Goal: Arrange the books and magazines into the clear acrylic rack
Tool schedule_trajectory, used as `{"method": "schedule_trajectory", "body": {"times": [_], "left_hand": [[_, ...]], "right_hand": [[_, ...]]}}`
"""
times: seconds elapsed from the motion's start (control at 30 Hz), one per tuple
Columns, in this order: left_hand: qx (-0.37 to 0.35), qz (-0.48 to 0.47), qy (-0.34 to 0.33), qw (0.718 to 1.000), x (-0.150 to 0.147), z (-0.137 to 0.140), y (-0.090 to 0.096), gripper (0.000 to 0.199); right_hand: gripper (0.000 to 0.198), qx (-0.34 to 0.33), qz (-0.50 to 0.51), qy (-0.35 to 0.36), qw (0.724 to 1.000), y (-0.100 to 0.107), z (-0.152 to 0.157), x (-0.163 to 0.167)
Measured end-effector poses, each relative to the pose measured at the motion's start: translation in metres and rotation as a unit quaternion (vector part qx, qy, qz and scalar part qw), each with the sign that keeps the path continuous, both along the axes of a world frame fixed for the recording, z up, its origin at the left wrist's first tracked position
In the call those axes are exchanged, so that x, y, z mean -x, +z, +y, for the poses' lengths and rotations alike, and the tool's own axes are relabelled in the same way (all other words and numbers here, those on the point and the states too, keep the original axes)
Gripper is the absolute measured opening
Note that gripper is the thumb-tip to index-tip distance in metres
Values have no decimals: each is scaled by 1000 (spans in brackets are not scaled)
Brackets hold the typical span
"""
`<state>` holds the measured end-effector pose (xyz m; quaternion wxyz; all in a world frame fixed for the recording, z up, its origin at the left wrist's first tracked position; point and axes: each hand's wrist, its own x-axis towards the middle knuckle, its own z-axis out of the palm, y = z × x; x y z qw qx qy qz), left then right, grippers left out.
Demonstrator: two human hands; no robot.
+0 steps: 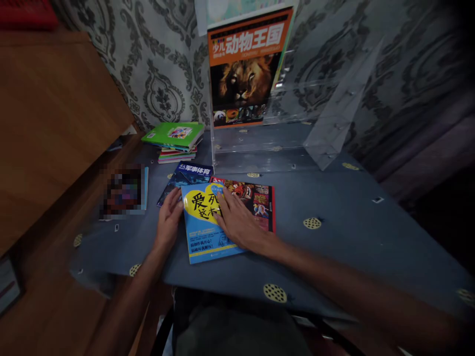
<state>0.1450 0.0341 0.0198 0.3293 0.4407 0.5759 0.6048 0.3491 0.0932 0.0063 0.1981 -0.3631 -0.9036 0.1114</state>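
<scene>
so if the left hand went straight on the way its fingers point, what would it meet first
Most likely the dark blue book lying just ahead of the left hand; from this single view, whether they already touch is hard to tell.

On the blue cloth-covered desk [345, 217], toward the near edge, there are three books: one bright blue book with yellow heart [208, 247], one dark blue book [181, 175], one black-and-red book [262, 207]. By the left edge is one blurred flat item [126, 195]. Toward the far left corner is one green-topped book stack [174, 134], number uncertain. The far edge has one clear plastic rack [330, 123], containing one orange lion book [243, 81] and at least one other.
</scene>
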Motion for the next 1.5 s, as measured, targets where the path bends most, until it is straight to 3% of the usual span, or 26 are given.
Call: {"method": "schedule_trajectory", "body": {"times": [0.1, 0.2, 0.3, 0.5, 0.57, 0.67, 0.77, 0.87, 0.97, 1.03, 1.1, 1.3, 1.5], "left_hand": [[25, -173, 2, 985, -17, -2, 7, 62], [90, -271, -35, 958, -35, -6, 14, 61], [108, -263, -41, 958, -46, -9, 19, 65], [48, -36, -21, 998, -48, -10, 21, 60], [60, -61, -29, 996, -47, -9, 21, 61], [93, -191, -40, 976, -46, -7, 21, 69], [96, -265, -59, 958, -43, -7, 24, 72], [82, -287, -72, 952, -39, -8, 27, 69], [77, -300, -74, 948, -37, -10, 29, 70], [72, -302, -70, 948, -38, -12, 28, 75], [62, -300, -50, 951, -42, -15, 26, 80], [40, -299, -9, 953, -51, -21, 23, 85], [42, -301, -11, 953, -53, -22, 22, 94]], "right_hand": [[62, 3, -7, -17, 1000, 1, 0, 0], [63, 4, -13, -17, 1000, 3, -2, 1], [62, -3, -7, -11, 1000, 4, -3, 1], [64, 4, -5, -27, 1000, 1, -3, -1], [64, 5, 2, -24, 1000, 0, -3, -3], [65, 10, 28, -14, 999, -2, -3, -7], [76, 50, 99, -2, 994, -3, 2, -11], [85, 146, 226, -13, 963, 2, 12, -12], [77, 293, 338, 28, 894, 11, 18, -11], [70, 349, 377, 54, 856, 17, 16, -10], [63, 336, 397, 40, 853, 19, 11, -9], [60, 234, 385, -53, 891, 3, -2, -10], [61, 242, 371, -77, 893, -6, 0, -11]]}}
